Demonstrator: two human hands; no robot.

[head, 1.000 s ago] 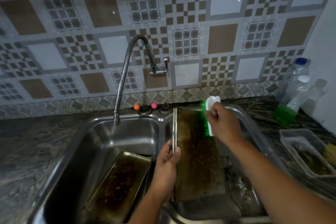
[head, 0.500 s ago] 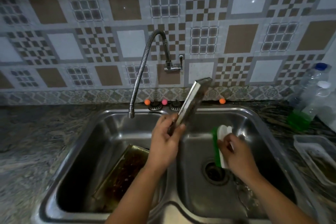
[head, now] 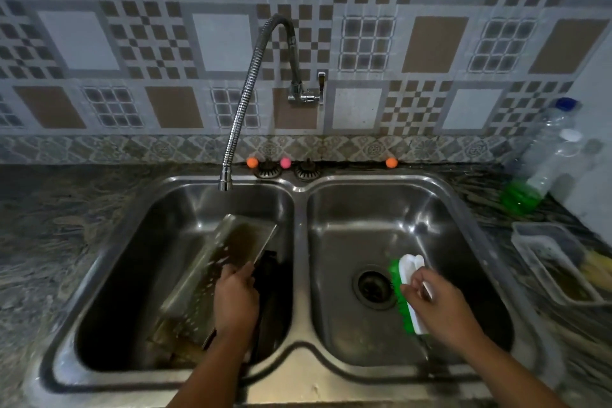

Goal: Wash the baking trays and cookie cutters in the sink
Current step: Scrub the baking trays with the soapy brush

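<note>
Baking tray [head: 231, 252]: left basin of double sink [head: 299, 190], tilted, long axis running away from the person; left hand [head: 235, 300] grips its near right edge. Scrub brush [head: 405, 291]: right basin, clasped in right hand [head: 440, 305], well right of the tray. Faucet spout [head: 225, 180] above the tray's far end.

Brush [head: 405, 295]: white back, bright green bristles. Baking tray [head: 225, 262]: brown-stained metal. Sink [head: 298, 371]: silver steel. Wall tiles [head: 364, 43]: brown, white and grey checker squares. Bottle [head: 543, 162]: clear, blue cap, green liquid. Worktop [head: 49, 225]: dark marbled.
</note>
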